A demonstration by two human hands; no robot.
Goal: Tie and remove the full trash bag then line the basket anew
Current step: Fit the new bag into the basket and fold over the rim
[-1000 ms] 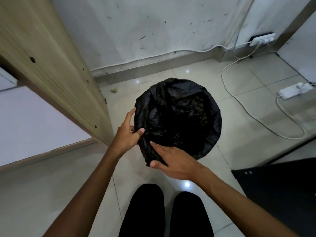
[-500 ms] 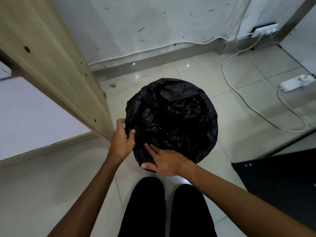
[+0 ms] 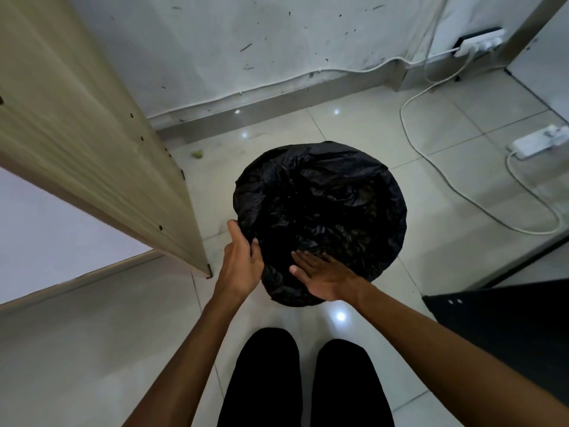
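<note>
Tiled floor (image 3: 385,134) carried black trash bag (image 3: 320,217); left hand (image 3: 241,266) pinched its near-left rim, right hand (image 3: 326,274) lay flat, fingers (image 3: 303,258) spread.

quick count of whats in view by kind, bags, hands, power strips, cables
black trash bag: 1
hands: 2, left hand and right hand
white power strips: 2, one on the floor, one by the wall
white cables on the floor: cannot separate reliably
total counted: 5

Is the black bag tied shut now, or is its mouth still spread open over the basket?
Spread open. The black bag drapes around the rim with no knot showing; its dark inside faces up.
</note>
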